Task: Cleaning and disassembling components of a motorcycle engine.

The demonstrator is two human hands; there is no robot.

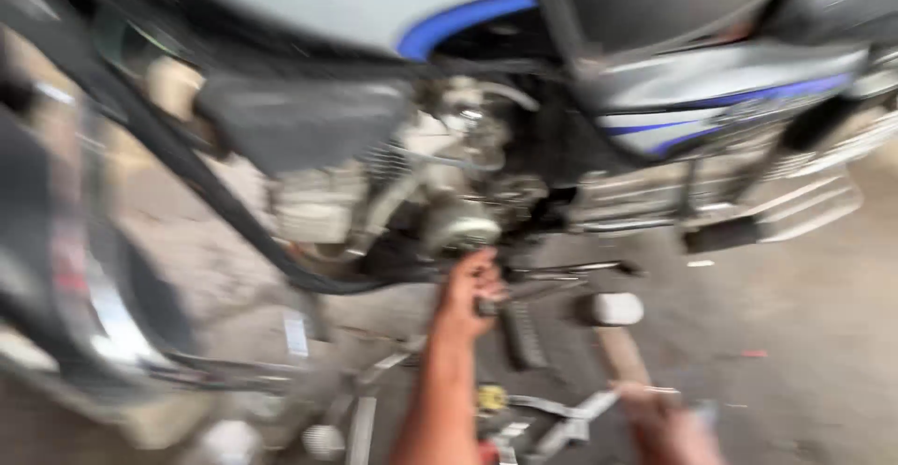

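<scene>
The view is blurred by motion. A motorcycle stands side-on, with its engine (440,194) in the middle and a grey tank with a blue stripe (458,21) above. My left hand (472,287) reaches up under the engine, its fingers curled around a dark metal part next to the black footpeg (522,334). My right hand (666,420) is low at the bottom right and grips the tan handle of a hammer (610,310). The hammer's pale head points up, to the right of the footpeg.
The chrome exhaust (776,212) runs off to the right. A dark wheel and fender (65,268) fill the left side. Metal wrenches (552,423) and a small yellow item (491,397) lie on the concrete floor (804,334) between my arms.
</scene>
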